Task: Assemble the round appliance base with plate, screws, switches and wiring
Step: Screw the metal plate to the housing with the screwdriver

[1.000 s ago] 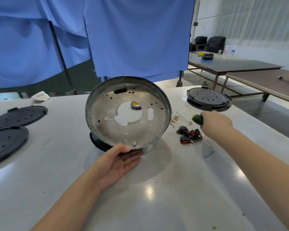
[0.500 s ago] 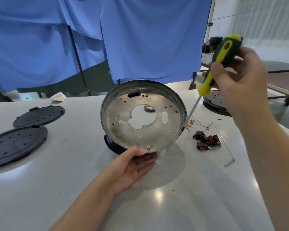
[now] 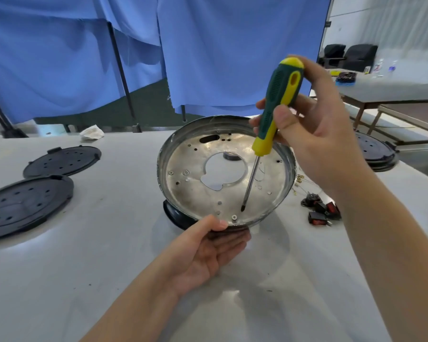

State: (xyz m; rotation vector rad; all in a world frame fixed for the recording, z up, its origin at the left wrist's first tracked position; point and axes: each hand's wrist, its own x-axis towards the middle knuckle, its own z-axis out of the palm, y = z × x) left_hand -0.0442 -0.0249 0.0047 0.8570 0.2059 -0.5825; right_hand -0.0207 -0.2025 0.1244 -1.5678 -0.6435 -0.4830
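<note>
The round metal base [image 3: 226, 177] stood tilted on its lower edge near the middle of the grey table [image 3: 109, 280], with its open inner face turned toward the person and slightly upward. A black part [image 3: 176, 217] showed under its lower left edge. A screw [image 3: 234, 217] sat in the plate close to the lower rim.

The left hand [image 3: 208, 253] supported this lower rim from below, palm up, the fingers nearly straight under the metal and the thumb resting on the rim. The right hand [image 3: 314, 134] gripped the green and yellow screwdriver [image 3: 272, 119], fingers and thumb curled around the handle. The long axis of the tool ran from the upper right down to the lower left, and the tip [image 3: 242, 209] pointed at the plate just beside the screw, not yet in it.

To do this step well, I think the tip should first sit fully in the screw head, with the shaft square to the plate, while the left hand holds the base firmly against the push.

Red and black switches [image 3: 321, 211] and thin wires [image 3: 299, 181] lay to the right, and two black covers [image 3: 27, 206] to the left.
</note>
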